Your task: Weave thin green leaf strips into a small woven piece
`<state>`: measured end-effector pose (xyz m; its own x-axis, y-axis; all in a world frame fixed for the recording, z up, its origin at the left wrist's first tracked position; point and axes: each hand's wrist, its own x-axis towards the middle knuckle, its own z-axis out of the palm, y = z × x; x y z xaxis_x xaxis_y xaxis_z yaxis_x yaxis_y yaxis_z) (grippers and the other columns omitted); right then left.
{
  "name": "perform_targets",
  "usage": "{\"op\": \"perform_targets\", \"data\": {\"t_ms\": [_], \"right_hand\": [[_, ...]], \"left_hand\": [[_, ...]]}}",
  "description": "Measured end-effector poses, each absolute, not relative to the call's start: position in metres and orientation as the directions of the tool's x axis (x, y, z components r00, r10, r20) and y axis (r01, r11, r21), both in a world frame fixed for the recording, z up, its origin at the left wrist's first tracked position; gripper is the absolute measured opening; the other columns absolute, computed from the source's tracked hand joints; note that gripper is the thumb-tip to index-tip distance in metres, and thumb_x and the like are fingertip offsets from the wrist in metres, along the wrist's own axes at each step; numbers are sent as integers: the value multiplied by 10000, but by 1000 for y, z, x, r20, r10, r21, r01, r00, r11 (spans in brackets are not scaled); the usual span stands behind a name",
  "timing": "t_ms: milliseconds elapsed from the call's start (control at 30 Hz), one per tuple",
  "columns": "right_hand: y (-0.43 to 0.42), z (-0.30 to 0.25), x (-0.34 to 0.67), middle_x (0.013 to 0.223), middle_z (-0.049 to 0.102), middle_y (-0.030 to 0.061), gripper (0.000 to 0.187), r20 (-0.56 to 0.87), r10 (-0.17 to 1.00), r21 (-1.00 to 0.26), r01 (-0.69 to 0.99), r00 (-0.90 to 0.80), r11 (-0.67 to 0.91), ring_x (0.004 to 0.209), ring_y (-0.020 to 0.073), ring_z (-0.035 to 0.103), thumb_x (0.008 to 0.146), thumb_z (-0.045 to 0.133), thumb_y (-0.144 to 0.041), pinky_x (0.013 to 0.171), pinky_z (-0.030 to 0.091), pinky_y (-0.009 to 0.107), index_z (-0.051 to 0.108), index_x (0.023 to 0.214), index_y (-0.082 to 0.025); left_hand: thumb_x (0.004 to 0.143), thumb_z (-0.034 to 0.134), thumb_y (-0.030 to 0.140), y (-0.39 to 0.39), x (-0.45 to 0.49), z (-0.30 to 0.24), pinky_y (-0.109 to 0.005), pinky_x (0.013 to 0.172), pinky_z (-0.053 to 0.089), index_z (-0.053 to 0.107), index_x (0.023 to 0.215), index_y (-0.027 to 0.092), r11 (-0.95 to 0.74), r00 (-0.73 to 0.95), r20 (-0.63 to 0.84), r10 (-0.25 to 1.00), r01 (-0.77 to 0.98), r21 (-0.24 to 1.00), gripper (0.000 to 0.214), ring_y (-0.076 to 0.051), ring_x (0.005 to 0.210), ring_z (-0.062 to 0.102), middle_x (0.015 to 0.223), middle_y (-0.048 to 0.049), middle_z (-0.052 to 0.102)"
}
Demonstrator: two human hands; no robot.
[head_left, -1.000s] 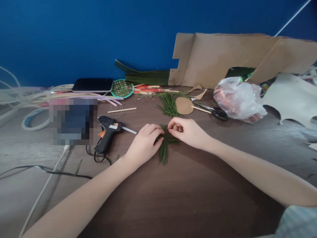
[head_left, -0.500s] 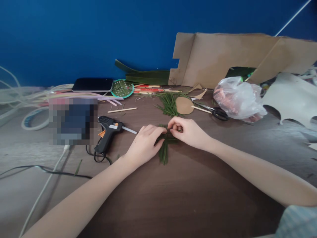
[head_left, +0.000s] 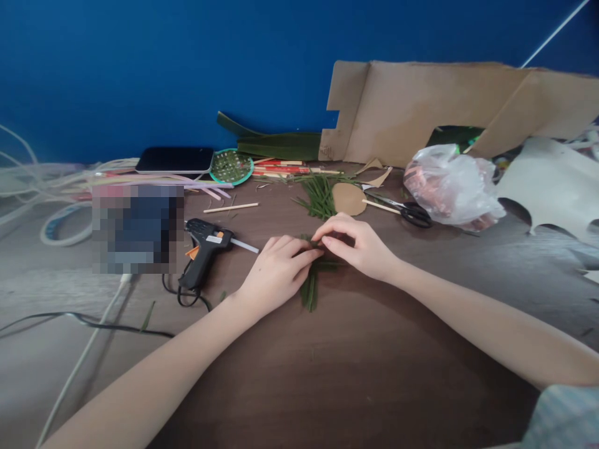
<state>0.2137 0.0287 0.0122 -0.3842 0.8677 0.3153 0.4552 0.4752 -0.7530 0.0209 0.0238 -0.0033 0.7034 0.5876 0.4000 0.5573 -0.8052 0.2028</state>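
Soft, even daylight leaves only faint shadows on the tabletop [head_left: 355,374] below the fingers [head_left: 311,254], where focus is sharpest, while the edges smear and bend, and a pixelated block sits left.

Setting: home craft corner, not a fitted workshop. Dark wood-grain table [head_left: 355,374] pushed against a plain blue wall [head_left: 163,68]. Centre left: black hot glue gun [head_left: 206,249] with cord. Upper centre: cut green leaf strips [head_left: 321,194], long leaves [head_left: 281,145], round woven green piece [head_left: 231,166]. Upper right: hand-cut cardboard sheet [head_left: 421,106], scissors [head_left: 412,214], plastic bag [head_left: 452,187]. Phone [head_left: 175,159] and loose cables [head_left: 28,181] at upper left
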Motion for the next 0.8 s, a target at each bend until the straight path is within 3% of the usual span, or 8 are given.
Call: {"op": "perform_targets", "data": {"t_ms": [100,233,367,567,800], "right_hand": [[29,13,213,832,650,37,166,370,808,-737,385,-458,556,843,161,543,849,474,-195,793,419,324,640,844,-187],[30,15,214,871,658,31,205,307,828,-781,373,-470,501,879,166,558,870,443,-219,819,422,332,644,905,-205],[32,10,215,899,643,41,154,313,874,-671,564,-371,480,898,196,539,827,481,-194,854,390,370,615,901,-210],[31,3,213,1059,568,79,205,209,898,-471,765,-388,440,1004,257,457,747,600,-270,858,335,406,546,931,-201],[32,2,214,1020,554,57,131,221,890,-547,705,-399,451,986,222,453,755,593,-219,884,326,375,514,857,-200]], "left_hand": [[833,496,126,24,21,-3,-320,754,418,622,1051,183,-797,691,407,597,567,207,258,-191,876,553,933,-50,651],[827,512,138,23,22,-2,-330,769,424,620,1031,158,-770,680,366,635,594,232,232,-199,875,565,913,-58,662],[833,517,160,23,23,-1,-338,781,421,604,1020,178,-744,657,350,667,616,260,208,-199,870,573,888,-44,669],[808,532,126,22,23,-1,-334,784,420,566,957,166,-724,631,356,689,622,299,158,-192,859,577,890,-36,664],[788,552,119,21,24,0,-328,767,432,539,938,161,-707,612,357,706,634,312,156,-193,851,584,882,-42,653]]}}
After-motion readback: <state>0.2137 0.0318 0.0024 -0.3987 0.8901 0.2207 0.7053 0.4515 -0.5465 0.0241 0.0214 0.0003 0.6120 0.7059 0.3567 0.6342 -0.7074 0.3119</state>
